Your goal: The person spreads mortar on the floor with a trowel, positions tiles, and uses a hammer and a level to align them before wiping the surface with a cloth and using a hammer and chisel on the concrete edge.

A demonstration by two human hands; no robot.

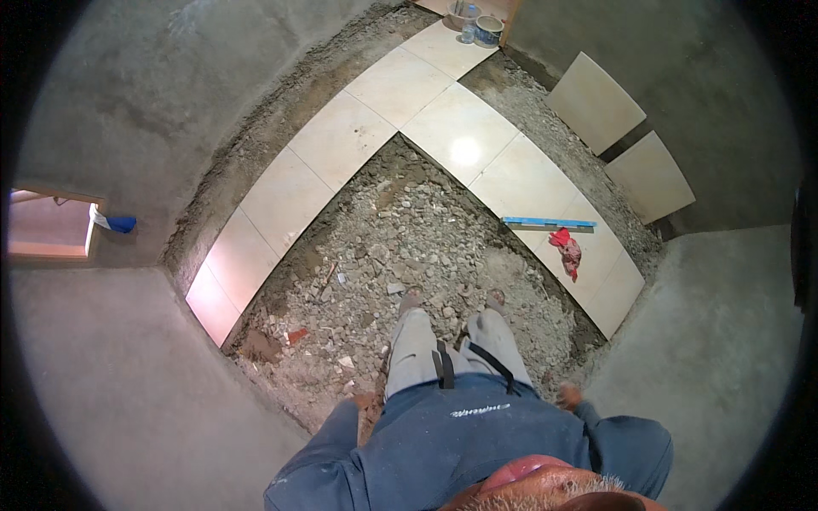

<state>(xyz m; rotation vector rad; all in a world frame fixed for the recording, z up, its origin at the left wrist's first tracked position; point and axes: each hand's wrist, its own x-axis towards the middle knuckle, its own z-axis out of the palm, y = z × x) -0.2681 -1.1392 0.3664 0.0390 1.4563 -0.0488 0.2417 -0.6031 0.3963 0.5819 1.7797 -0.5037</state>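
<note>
My left hand [365,400] hangs low beside my left hip, above the rubble floor [426,230]. On the other side, my right hand [569,396] is down by my right hip, near the foot of the grey wall. Both are small in view and their fingers do not show well enough to tell what, if anything, they hold. Ahead on the right, a long blue bar like a spirit level [550,223] lies across the cream floor tiles [521,179]. A crumpled red cloth [566,253] lies just nearer than the bar, on the same row.
Two loose tiles [596,102] lean on the right wall. A bucket [488,31] and a plastic bottle [469,24] stand at the far corner. Another tile row [285,200] runs along the left. A blue-and-white item [118,223] hangs at the wall opening [51,226].
</note>
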